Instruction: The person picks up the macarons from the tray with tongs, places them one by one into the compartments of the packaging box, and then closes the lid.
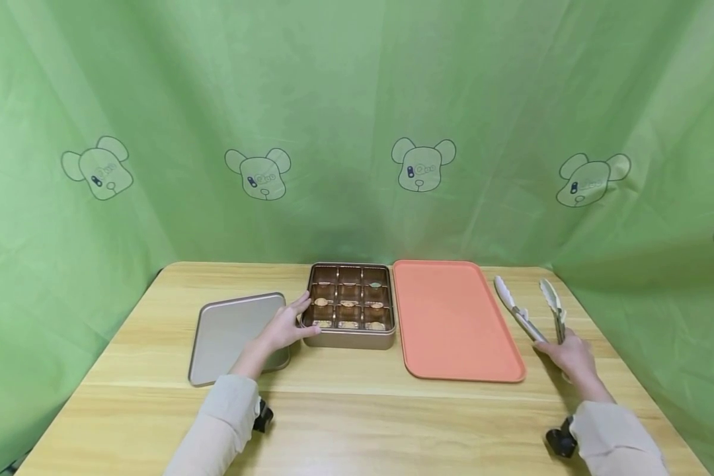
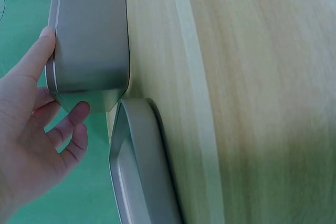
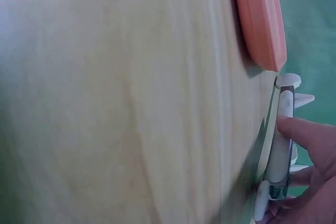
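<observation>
A bronze-grey square tin (image 1: 350, 340) stands near the back of the table, its dark brown insert divided into small compartments. Small tan, orange and green pieces (image 1: 321, 302) lie in several of them. My left hand (image 1: 282, 328) rests at the tin's front left corner, thumb along the front rim and fingers by the left side. In the left wrist view, the lower fingers (image 2: 73, 121) curve loosely beside the tin. On the right, my right hand (image 1: 573, 356) grips tongs (image 1: 529, 328) with metal arms and whitish tips. Their two arms are spread and point toward the back.
The grey lid (image 1: 232, 337) lies left of the tin, partly under my left forearm. A coral-coloured tray (image 1: 452, 317) lies between the tin and the tongs. A green curtain (image 1: 345, 132) with mouse-like drawings hangs behind the wooden table (image 1: 393, 430).
</observation>
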`<move>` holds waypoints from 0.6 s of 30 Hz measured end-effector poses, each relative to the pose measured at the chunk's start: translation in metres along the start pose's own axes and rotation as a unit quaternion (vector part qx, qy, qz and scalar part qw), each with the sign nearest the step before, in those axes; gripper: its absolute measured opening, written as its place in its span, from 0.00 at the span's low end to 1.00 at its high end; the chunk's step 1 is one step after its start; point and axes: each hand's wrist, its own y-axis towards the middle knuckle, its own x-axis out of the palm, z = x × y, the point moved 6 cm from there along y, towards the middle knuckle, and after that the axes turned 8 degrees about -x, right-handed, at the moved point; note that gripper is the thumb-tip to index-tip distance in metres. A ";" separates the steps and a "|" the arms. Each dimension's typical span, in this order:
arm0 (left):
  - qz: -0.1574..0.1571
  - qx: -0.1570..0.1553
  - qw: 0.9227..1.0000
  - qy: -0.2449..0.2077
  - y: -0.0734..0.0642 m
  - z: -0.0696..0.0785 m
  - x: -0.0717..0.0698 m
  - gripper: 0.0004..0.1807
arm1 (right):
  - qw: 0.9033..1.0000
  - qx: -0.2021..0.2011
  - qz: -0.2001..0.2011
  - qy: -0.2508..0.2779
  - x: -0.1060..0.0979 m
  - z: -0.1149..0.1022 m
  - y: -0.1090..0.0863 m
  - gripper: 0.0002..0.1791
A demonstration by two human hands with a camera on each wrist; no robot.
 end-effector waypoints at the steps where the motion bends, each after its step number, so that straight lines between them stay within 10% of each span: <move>1: 0.000 0.000 1.000 -0.001 0.000 0.000 0.000 0.42 | 1.000 0.005 -0.004 0.001 0.001 0.000 0.000 0.36; 18: 0.007 0.010 1.000 -0.003 0.000 0.002 -0.001 0.42 | 1.000 0.015 -0.010 -0.014 0.005 -0.006 -0.003 0.44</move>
